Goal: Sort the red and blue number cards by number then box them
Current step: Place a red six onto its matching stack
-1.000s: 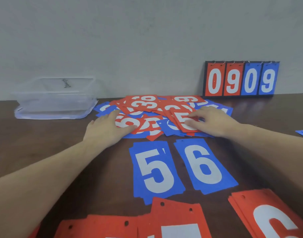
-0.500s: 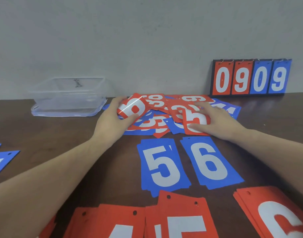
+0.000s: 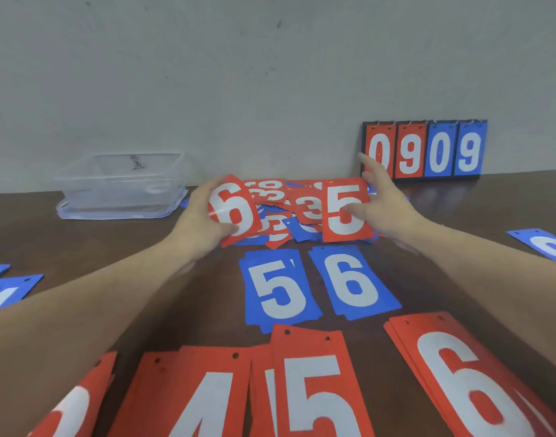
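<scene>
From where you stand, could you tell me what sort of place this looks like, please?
Probably a plain workroom or sorting station, not a home: a bare dark table against a scuffed grey wall, a flip scoreboard propped there, and a clear plastic box waiting beside the number cards.

Left hand [image 3: 204, 220]: mine, bare; no glove, no ring that I can see.
Right hand [image 3: 385, 206]: bare too; nothing on the fingers [image 3: 369, 164].
Left forearm [image 3: 90, 313]: uncovered all the way to the frame edge; no sleeve, cuff or watch shows.
Right forearm [image 3: 503, 279]: likewise uncovered; no strap or band at the wrist.
Markings: cannot make out any.
</scene>
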